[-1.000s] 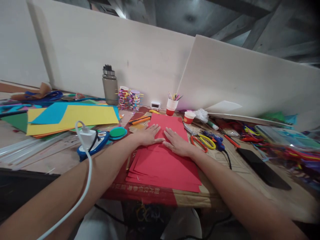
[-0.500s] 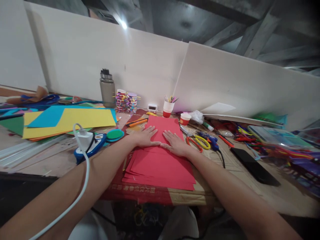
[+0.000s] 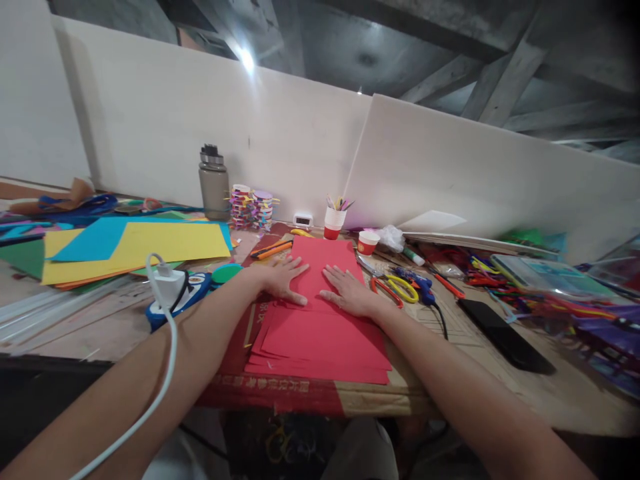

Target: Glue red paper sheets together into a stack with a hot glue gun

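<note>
We rest our left hand [image 3: 284,278] and right hand [image 3: 349,291] flat, each grip spread wide, on red paper [image 3: 325,343] stacked near the tabletop's [image 3: 113,328] front edge, bare cardboard [image 3: 459,331] open toward the smartphone [image 3: 505,337].

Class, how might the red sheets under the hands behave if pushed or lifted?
The red sheets would probably slide over each other, since their edges lie uneven. Looking thin, one lifted alone would likely bend.
</note>
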Motion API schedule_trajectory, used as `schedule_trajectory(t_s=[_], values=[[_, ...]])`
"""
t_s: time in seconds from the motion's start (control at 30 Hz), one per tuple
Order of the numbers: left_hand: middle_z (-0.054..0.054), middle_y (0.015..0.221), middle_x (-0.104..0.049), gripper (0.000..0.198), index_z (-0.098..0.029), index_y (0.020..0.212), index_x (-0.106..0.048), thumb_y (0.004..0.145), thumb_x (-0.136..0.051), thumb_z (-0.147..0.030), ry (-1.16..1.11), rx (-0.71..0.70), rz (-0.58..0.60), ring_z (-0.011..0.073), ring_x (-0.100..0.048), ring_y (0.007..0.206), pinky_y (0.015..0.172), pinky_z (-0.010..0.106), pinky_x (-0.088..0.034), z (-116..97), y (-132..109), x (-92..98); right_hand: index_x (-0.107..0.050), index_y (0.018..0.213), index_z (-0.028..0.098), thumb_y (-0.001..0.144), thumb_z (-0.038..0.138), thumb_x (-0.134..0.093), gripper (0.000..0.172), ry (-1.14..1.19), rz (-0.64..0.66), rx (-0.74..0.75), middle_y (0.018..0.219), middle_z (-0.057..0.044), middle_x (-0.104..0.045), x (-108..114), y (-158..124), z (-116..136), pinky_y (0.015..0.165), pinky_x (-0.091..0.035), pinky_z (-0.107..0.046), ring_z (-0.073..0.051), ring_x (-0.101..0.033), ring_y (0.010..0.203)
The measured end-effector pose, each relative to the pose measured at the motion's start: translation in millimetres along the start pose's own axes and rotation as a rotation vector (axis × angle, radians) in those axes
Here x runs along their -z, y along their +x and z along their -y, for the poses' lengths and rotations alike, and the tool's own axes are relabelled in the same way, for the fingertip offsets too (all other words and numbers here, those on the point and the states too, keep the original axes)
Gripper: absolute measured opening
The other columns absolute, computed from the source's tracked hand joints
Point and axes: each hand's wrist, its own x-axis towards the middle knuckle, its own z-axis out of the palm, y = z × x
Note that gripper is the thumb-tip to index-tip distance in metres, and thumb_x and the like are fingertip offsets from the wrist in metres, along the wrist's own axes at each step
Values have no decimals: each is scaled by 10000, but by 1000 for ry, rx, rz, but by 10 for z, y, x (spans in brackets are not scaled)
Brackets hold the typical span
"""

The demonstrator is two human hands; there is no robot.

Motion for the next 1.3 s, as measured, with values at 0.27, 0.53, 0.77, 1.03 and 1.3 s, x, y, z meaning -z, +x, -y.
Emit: schedule_trajectory(t_s=[0.27,0.53,0.77,1.03,1.3], values=[[126,1570,-83,1189,-224,1506,-169,557,-502,-859,-22,69,-55,380,-22,1433,1108,581,-48,-41,-5,-7,-214,1490,74,926,586,-290,765,-64,-124,2,1560,-146,-124,-7,27,4,1155,-99,-468,-263,-57,1442],[123,1410,-481,686,-205,1348,-504,816,-466,-637,0,-16,-269,316,-362,1339,1076,438,-283,119,96,-22,-417,1406,117,909,510,-446,635,109,-266,134,1469,-159,-384,22,-22,89,1126,-243,-440,-252,-316,1373],[90,1114,-692,365,-167,1095,-699,871,-479,-354,-152,154,-521,234,-629,1010,871,296,-446,121,114,66,-580,1275,191,874,490,-542,501,142,-188,408,1333,-114,-547,28,-90,341,1059,-354,-386,-230,-470,1243],[76,962,-728,331,-154,996,-740,823,-529,-341,-295,99,-537,189,-631,831,718,254,-431,117,83,129,-656,1162,203,901,379,-541,335,105,-213,439,1202,-79,-644,42,-80,326,992,-404,-356,-211,-554,1118],[28,713,-661,381,-117,847,-714,816,-504,-434,-430,-98,-379,120,-538,629,579,218,-359,31,43,146,-703,974,146,932,244,-444,280,-151,-263,349,981,-112,-698,154,-161,349,838,-425,-351,-222,-609,928]])
